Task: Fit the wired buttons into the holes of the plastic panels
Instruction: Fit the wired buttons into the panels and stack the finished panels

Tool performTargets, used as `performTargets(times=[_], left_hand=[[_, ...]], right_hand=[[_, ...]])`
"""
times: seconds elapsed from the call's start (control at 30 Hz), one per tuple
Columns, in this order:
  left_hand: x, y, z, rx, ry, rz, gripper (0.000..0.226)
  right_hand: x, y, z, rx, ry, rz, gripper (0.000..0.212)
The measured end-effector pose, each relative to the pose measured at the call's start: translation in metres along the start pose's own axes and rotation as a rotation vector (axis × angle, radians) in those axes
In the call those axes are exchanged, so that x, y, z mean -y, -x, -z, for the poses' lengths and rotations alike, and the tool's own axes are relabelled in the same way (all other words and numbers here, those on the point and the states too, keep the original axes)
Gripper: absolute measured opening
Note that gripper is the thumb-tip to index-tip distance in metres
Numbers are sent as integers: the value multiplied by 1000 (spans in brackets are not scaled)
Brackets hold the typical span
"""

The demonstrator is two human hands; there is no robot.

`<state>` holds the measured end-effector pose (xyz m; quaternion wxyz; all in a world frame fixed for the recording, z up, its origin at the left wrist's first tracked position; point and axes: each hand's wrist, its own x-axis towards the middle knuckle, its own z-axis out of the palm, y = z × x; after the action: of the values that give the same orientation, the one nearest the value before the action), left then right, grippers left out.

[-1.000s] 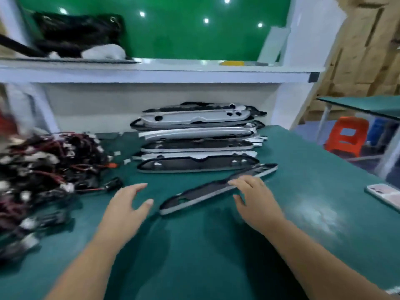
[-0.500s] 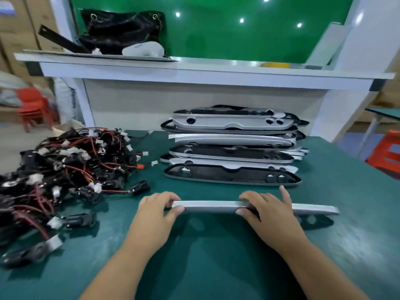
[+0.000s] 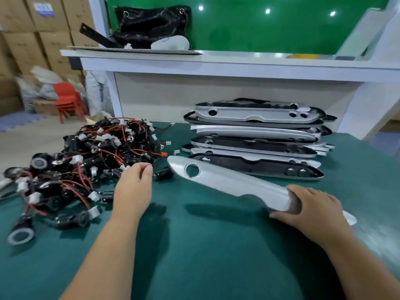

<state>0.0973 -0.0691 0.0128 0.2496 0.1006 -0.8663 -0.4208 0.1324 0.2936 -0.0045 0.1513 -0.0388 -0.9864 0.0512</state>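
Note:
My right hand [image 3: 311, 208] grips the right end of a long silver plastic panel [image 3: 227, 180], whose face points up and shows one round hole near its left tip. The panel runs slantwise across the green table [image 3: 216, 245]. My left hand [image 3: 134, 187] is at the edge of a tangled pile of black wired buttons [image 3: 86, 161] with red wires and white plugs. Its fingers are curled, thumb against forefinger. One loose black button [image 3: 163, 173] lies just right of the thumb. Whether the hand pinches a wire is unclear.
A stack of silver and black panels [image 3: 255, 135] lies behind the held panel, against the white shelf unit [image 3: 216, 63]. A black bag [image 3: 151, 24] sits on the shelf. Off the table to the left are a red chair [image 3: 67, 100] and cardboard boxes [image 3: 32, 29].
My left hand has let go of the panel and moved left to the button pile. My right hand has turned the panel from standing on edge to silver face up, slanted.

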Motion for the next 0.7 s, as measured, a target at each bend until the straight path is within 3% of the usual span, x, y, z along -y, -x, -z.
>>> performTargets(times=[0.13,0.23,0.3,0.4,0.53,0.7], left_hand=[[21,-21,3,-3,-249,26,37],[20,-28,-14,52,-484,-198,44],[14,-30,-31,162,-602,-263,52],[5,-28,-58,391,-695,-107,63],[3,-31,-61,363,-844,-108,64],[-3,-27,-35,450,-898,-133,44]], right_hand=[[-16,3,5,-72,-88,-165,99],[-22,6,5,-99,-26,-194,90],[-20,7,3,-95,25,-180,84],[-14,3,-1,-33,68,-158,81],[-11,-1,-5,9,100,-147,77],[-12,0,-5,2,55,-161,80]])
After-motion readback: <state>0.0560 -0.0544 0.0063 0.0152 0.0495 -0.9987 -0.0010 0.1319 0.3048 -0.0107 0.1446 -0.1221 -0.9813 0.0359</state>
